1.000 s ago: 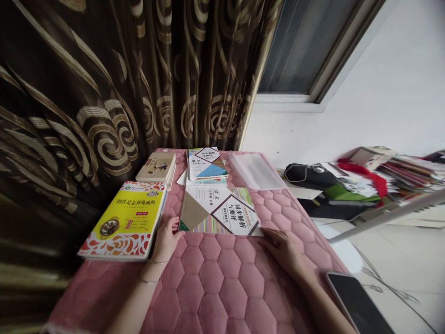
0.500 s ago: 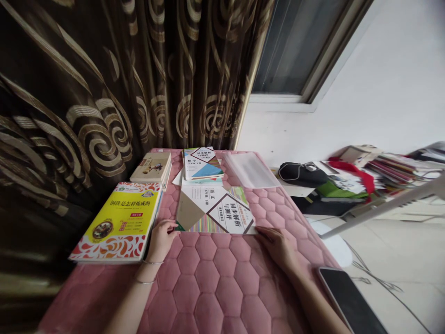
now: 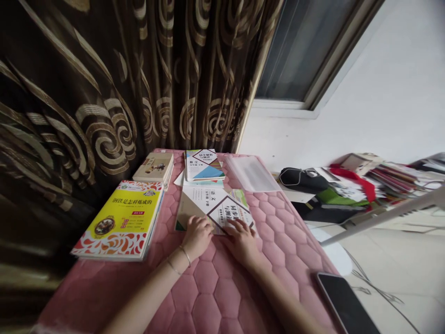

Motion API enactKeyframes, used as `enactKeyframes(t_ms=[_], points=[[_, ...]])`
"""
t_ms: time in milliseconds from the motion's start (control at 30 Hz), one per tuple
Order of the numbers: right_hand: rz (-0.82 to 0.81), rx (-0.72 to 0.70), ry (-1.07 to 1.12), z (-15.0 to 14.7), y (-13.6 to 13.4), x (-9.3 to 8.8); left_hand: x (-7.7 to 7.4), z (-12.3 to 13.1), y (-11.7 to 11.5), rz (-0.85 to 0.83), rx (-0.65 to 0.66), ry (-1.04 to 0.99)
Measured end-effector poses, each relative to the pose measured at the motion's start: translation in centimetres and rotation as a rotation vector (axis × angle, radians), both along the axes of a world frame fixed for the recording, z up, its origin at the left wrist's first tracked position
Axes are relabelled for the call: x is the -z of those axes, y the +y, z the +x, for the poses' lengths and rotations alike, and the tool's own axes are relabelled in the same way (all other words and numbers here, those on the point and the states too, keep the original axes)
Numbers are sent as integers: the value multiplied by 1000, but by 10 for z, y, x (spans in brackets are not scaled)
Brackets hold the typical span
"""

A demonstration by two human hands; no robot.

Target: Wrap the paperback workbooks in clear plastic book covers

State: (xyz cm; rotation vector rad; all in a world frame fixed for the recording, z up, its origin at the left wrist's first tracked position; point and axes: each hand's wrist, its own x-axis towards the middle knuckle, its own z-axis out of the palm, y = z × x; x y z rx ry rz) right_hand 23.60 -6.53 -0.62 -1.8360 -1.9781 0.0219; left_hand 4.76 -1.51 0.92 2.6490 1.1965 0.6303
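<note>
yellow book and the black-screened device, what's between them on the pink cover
In the head view, the left hand and right hand, with their forearms, are between the yellow book and the device; pink cover shows around them.

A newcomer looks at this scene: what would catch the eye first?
Probably the bright yellow book, on the left part of the pink quilted tablecloth. Next, the left hand and right hand, close together over the near edge of a workbook. Behind, a dark swirl-patterned curtain fills the upper left.
</note>
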Motion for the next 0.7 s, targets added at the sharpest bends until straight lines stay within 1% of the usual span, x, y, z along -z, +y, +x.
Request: enactKeyframes(t_ms=[67, 133, 233, 333, 433, 533, 633, 700], points=[[7, -33, 25, -14, 8, 2, 5, 9, 3, 5, 6, -9], [5, -46, 52, -19, 13, 4, 9, 11, 5, 10, 2, -19], [-6, -49, 79, -16, 15, 6, 13, 4, 7, 7, -28, -25], [-10, -36, 86, -9, 13, 6, 11, -9, 8, 16, -60, -1], [-19, 20, 86, 7, 7, 6, 8, -31, 8, 48, -115, 20], [-28, 78, 91, 33, -1, 9, 7, -59, 7, 105, -196, 4], [-35, 144, 114, 64, -8, 13, 10, -83, 6, 130, -303, -28], [-24, 154, 156, 81, -10, 18, 13, -92, 7, 116, -346, -48]])
